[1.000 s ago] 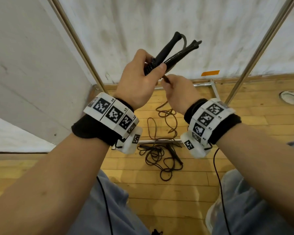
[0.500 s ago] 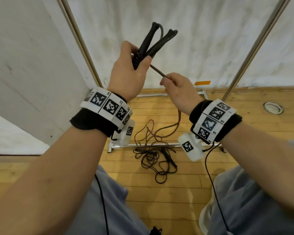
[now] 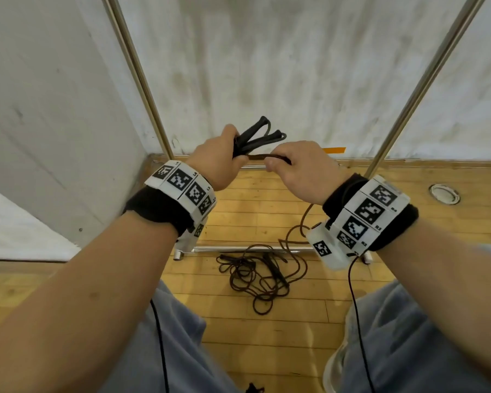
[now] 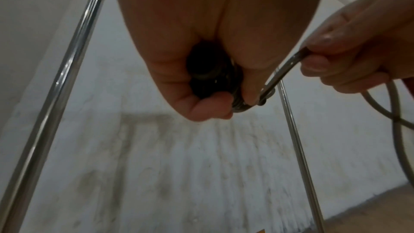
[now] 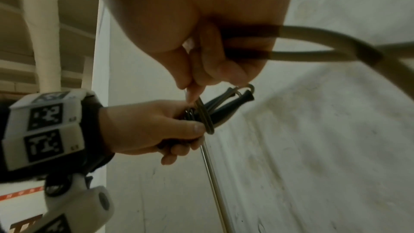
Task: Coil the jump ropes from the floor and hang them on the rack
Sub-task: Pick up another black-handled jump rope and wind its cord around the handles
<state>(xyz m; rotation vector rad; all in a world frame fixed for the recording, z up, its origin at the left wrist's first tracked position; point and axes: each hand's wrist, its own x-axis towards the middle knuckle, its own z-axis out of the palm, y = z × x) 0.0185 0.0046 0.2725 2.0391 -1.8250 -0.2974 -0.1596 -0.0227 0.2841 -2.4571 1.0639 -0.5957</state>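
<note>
My left hand (image 3: 220, 158) grips the two black jump rope handles (image 3: 260, 136) together, their ends fanning up and right. Several turns of dark cord (image 5: 205, 116) are wrapped round the handles beside my left thumb. My right hand (image 3: 298, 165) pinches the cord (image 3: 262, 157) just right of the handles. The cord runs out under my right palm (image 5: 313, 33) and drops to the floor. A second jump rope (image 3: 255, 275) lies tangled on the wood floor below my hands. The rack's two chrome uprights (image 3: 138, 72) (image 3: 425, 80) rise on either side.
The rack's chrome base bar (image 3: 238, 249) lies on the floor just behind the tangled rope. White walls (image 3: 295, 66) close the corner behind the rack. A round metal floor fitting (image 3: 444, 193) sits at the right. My knees in grey trousers (image 3: 408, 336) fill the bottom.
Both hands have dropped lower in view. The handles now lie flatter, pointing right. My right hand has carried the cord round close to the handles, laying on another turn.
</note>
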